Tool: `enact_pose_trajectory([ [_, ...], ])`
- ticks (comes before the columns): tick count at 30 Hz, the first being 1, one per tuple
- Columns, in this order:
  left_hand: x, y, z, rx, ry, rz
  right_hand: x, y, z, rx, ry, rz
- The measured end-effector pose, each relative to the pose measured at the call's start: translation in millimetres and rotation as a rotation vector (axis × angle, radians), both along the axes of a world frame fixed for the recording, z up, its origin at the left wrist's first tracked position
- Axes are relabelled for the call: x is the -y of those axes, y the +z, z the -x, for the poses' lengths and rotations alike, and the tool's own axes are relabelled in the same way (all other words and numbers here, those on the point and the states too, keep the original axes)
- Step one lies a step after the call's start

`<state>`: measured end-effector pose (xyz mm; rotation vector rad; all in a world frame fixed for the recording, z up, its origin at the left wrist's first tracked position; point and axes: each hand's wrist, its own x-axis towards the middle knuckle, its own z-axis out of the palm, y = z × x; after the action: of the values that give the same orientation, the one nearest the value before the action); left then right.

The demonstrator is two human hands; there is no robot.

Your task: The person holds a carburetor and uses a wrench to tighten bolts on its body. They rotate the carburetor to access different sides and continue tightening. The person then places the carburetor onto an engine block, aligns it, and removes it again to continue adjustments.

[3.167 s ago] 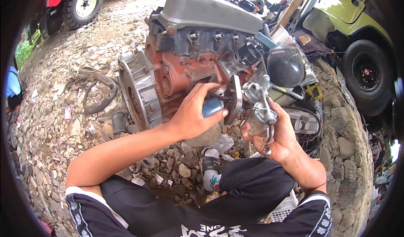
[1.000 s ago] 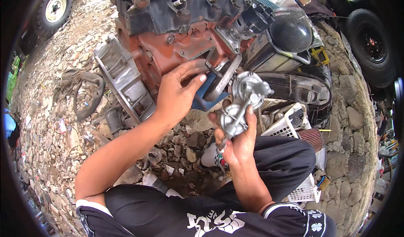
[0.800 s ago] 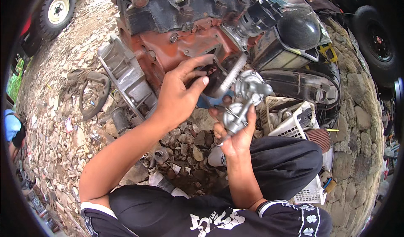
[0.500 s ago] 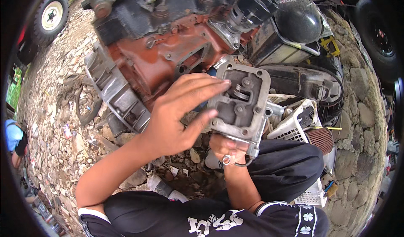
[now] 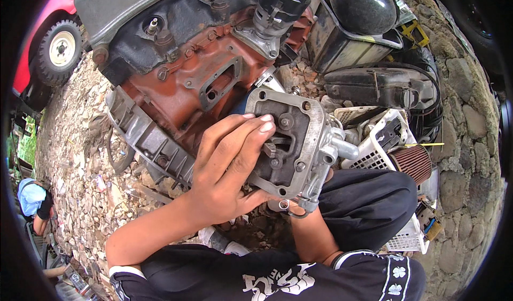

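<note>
Engine block (image 5: 192, 82): rust-red, on gravel.
Basket (image 5: 374, 146): white, beside air filter (image 5: 412, 163).
Wheel (image 5: 60, 50): upper left.

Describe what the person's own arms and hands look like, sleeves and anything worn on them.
Both forearms are bare, and neither the left hand nor the mostly hidden right hand wears a glove. Short black sleeves have white trim at the cuffs. No watch or ring is visible; fingernails are short.

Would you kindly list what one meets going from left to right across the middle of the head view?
Person crouching in a light blue top → stony gravel ground → ribbed grey metal housing flange → left hand → grey cast-metal engine part with a dark inner face → white plastic basket → reddish cone-shaped air filter → stone wall.
</note>
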<state>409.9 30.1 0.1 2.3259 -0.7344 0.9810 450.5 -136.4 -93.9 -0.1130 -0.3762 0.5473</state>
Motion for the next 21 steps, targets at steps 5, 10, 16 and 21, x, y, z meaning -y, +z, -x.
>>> enact_pose_trajectory([
  [5, 5, 9, 8, 0.042, 0.001, -0.061, -6, -22, 9, -0.058, -0.027, 0.087],
  [10, 9, 9, 11, 0.093, 0.01, -0.024, -10, -19, 18, -0.073, -0.052, 0.157],
  [16, 10, 9, 14, 0.138, 0.026, -0.013, -12, -16, 23, -0.069, -0.066, 0.199],
  [21, 10, 9, 13, 0.205, -0.055, -0.038, -14, -12, 30, -0.062, -0.063, 0.218],
])
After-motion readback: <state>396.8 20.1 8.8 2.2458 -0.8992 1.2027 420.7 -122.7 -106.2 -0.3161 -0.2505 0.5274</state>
